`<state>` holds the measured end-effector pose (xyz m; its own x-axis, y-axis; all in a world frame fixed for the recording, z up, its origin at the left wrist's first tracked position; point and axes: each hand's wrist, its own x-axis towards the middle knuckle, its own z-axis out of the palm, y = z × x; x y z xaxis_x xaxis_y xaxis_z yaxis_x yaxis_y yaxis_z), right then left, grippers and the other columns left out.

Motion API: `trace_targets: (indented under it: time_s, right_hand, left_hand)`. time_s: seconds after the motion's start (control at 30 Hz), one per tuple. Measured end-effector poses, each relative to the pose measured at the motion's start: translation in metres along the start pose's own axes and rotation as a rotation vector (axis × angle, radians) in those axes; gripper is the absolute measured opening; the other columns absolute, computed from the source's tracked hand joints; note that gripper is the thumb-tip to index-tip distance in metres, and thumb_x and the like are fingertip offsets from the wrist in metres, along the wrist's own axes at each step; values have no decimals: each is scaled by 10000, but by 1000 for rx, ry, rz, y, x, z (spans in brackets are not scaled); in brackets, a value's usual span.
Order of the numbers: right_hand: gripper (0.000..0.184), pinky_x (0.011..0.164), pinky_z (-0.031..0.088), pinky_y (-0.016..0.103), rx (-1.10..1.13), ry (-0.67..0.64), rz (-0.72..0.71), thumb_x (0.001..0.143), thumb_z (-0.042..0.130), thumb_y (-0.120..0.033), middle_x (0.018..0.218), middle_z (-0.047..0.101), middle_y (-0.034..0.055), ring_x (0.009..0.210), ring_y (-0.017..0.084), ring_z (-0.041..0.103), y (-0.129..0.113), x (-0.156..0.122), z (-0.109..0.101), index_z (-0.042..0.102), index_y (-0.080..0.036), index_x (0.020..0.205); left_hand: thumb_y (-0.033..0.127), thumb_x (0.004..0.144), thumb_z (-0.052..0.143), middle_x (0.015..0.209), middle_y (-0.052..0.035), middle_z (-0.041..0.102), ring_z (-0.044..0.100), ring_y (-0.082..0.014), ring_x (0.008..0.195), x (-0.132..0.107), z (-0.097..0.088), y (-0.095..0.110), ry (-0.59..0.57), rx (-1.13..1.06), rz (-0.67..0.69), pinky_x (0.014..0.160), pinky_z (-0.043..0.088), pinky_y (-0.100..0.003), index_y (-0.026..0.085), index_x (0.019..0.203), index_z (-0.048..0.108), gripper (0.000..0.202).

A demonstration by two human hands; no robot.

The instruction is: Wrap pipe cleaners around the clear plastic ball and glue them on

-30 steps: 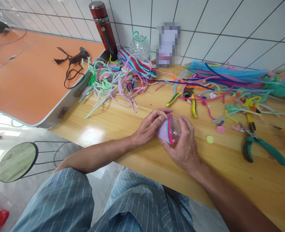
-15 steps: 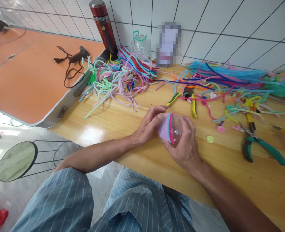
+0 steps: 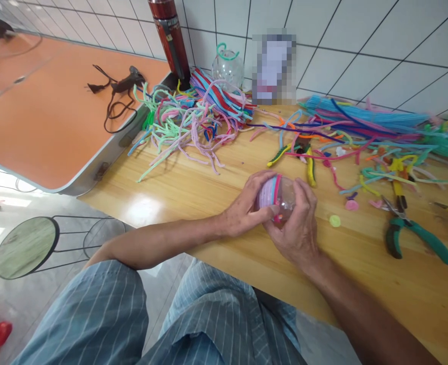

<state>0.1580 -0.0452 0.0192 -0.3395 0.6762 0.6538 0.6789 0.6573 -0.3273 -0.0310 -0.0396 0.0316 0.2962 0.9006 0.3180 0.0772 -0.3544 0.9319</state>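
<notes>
Both hands hold a small clear plastic ball point(image 3: 283, 195) just above the wooden table point(image 3: 193, 197). Lilac, blue and pink pipe cleaners point(image 3: 268, 188) are coiled round its left half. My left hand point(image 3: 247, 205) wraps that coiled side, fingers curled over the top and thumb underneath. My right hand point(image 3: 298, 223) cups the clear side from the right, fingers closed over it. A loose heap of pastel pipe cleaners point(image 3: 186, 124) lies behind the hands.
Teal-handled pliers point(image 3: 414, 235) and yellow-handled pliers point(image 3: 310, 170) lie right of the hands, near a small green disc point(image 3: 335, 220). A long bundle of blue pipe cleaners point(image 3: 364, 119), a red flask point(image 3: 171, 35), a glue gun point(image 3: 123, 86) on an orange table point(image 3: 37, 121), a stool point(image 3: 24, 246).
My left hand has closed tighter round the coiled side of the ball, thumb now under it. The camera view has shifted slightly, so everything sits a little further right.
</notes>
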Motion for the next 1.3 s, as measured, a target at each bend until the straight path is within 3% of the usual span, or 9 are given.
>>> trace_targets:
  time_s: [0.2,0.47,1.0,1.13,1.3]
  right_hand:
    - [978,1165,493,750,-7,4,-9,979,714,-536,1595,481,290,1502,442,510,1,1,-1,188,-178,1721]
    - [907,1174,476,767,-17,11,-22,1006,674,-524,1595,485,290,1501,440,514,-2,4,-2,212,-183,1709]
    - [998,1177,474,759,21,4,-45,954,741,-486,1611,462,285,1511,449,486,1,5,-6,192,-169,1725]
    - [877,1191,451,774,147,-30,-54,971,678,-450,1628,471,246,1524,442,486,5,7,-13,262,-208,1704]
    - [708,1211,462,717,331,-71,80,1020,595,-376,1662,444,221,1581,400,438,6,5,-18,342,-222,1663]
  left_hand:
    - [530,979,706,1652,-150,449,421,-351,1581,-1,3,3,21,-117,-147,1369,311,-545,252,1602,403,746]
    - [519,972,713,1672,-163,439,404,-366,1593,-1,2,6,13,-85,-92,1372,303,-553,239,1613,395,769]
    - [480,938,776,1660,-123,458,423,-348,1587,1,2,3,3,-257,-172,1356,344,-532,281,1605,399,792]
    - [463,920,791,1654,-123,451,412,-355,1588,1,-1,2,17,-237,-150,1358,336,-539,286,1590,419,786]
    - [437,922,784,1638,-136,463,414,-355,1583,2,0,0,2,-215,-146,1352,336,-546,269,1580,408,777]
